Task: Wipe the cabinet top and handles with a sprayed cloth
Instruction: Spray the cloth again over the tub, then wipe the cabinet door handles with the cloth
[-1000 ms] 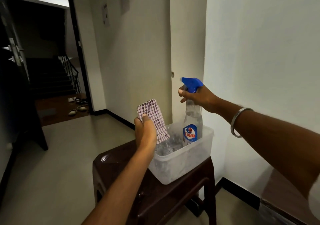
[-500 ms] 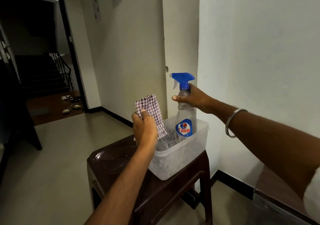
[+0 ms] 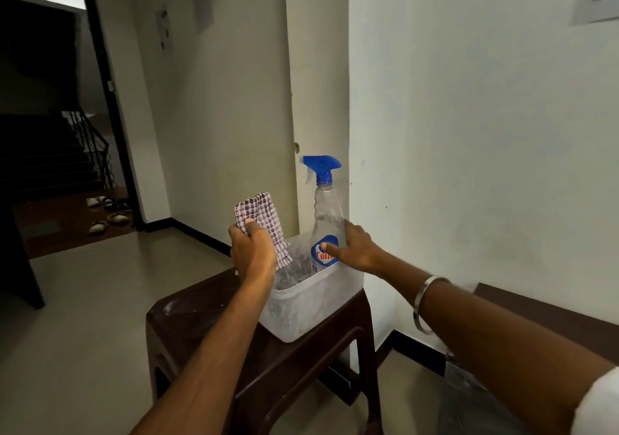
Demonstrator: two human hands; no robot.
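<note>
My left hand (image 3: 251,254) grips a folded purple-and-white checked cloth (image 3: 258,210), held upright above the left end of a clear plastic tub (image 3: 311,314). A clear spray bottle (image 3: 326,210) with a blue trigger head stands upright in the tub's far right corner. Around the bottle's lower body, at the label, is my right hand (image 3: 358,250), with the thumb across the front and the fingers behind. A dark brown surface (image 3: 552,314) shows at the right, under my right forearm.
The tub sits on a dark brown plastic stool (image 3: 201,320) against a white wall corner. Open floor lies to the left. Beyond it, a dark doorway leads to stairs, with several shoes (image 3: 107,213) on the landing.
My right hand slid down from the bottle's neck to its labelled body, and the bottle sank lower into the tub. The cloth hand stayed nearly still.
</note>
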